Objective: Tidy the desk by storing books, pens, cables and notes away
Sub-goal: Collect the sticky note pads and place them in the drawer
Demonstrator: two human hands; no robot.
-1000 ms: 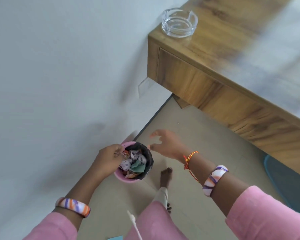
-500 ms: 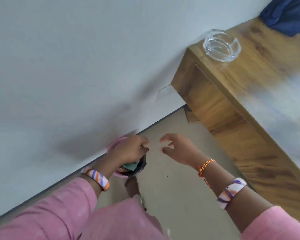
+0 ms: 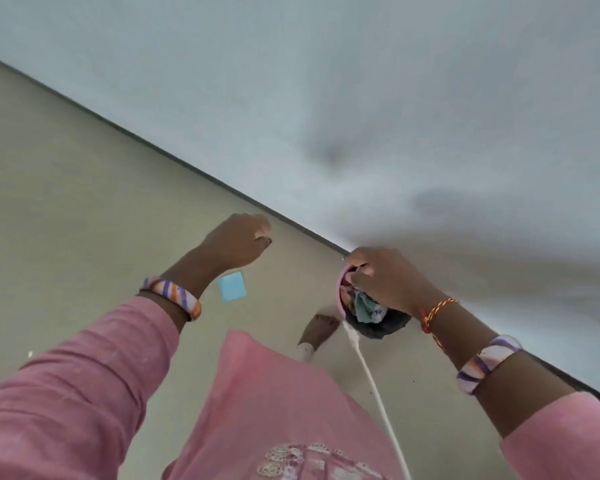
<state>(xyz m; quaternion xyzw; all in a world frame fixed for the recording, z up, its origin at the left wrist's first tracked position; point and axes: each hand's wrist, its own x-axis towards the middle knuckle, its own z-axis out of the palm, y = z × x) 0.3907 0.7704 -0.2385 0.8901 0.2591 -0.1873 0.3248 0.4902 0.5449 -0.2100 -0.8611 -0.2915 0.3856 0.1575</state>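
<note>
While the right hand grips the bin, the left hand hangs apart.

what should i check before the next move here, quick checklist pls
1. Right hand has the pink bin: it is at the rim with fingers curled there, but the grip itself is blurred. Cannot tell.
2. Left hand free to pick something up: fingers loosely curled, nothing in them. Ok.
3. Blue note stored away: it lies on the floor beside the left wrist. Not ok.
4. White cable stored away: it trails across the floor past the bin. Not ok.
5. Room left in the bin: crumpled paper already reaches near the rim. Cannot tell.
6. Bare foot clear of the cable: very close to its plug end. Cannot tell.
</note>
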